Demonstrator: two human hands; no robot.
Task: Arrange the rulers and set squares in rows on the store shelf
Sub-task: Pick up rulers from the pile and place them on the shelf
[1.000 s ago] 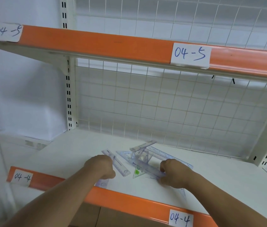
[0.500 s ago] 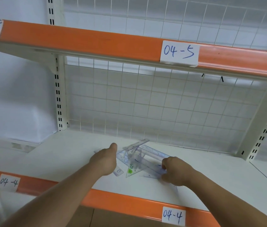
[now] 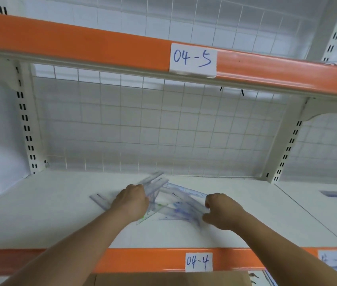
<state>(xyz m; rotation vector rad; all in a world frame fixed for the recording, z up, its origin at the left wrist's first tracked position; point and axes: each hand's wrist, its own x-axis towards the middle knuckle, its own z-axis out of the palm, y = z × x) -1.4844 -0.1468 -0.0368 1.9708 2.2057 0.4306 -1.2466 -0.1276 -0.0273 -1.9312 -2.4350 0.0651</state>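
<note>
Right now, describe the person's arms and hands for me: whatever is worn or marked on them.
Both are bare. The left hand and right hand wear no gloves, and no ring shows on the parts in view. The left forearm and right forearm show no sleeve, watch or band down to the picture's lower edge. No markings are visible.

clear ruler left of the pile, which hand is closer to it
Left. The left hand, holding a raised ruler, is right beside the clear ruler; the right hand grips the far end of the pile.
</note>
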